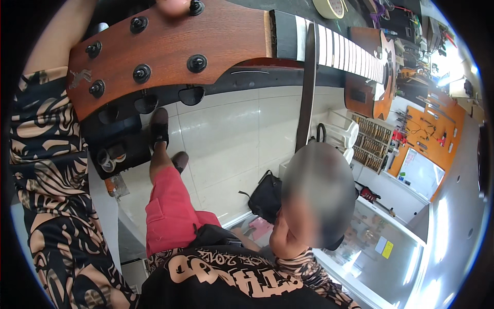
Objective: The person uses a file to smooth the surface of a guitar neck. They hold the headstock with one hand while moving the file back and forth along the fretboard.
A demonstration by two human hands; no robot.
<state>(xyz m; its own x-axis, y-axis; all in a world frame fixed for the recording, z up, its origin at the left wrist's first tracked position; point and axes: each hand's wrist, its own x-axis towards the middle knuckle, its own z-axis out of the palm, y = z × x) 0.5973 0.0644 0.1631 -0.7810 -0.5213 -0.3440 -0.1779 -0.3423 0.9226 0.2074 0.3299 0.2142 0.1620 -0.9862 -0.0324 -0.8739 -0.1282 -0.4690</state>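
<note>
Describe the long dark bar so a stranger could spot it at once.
Start at the big reddish-brown headstock at upper left and follow the guitar neck rightward. The long dark bar crosses it near the headstock and runs down past the neck's edge. Unlike the short pale strips beside it, it is dark and far longer.

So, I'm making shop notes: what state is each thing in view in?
Guitar: unstrung
Tuning posts: bare
Fretboard: mostly covered in pale strips
Dark bar: crossing the fretboard, contact unclear
Left hand: at the guitar's edge, grip unclear
Right hand: partly blurred, grip unclear
Ceiling lights: lit
</note>
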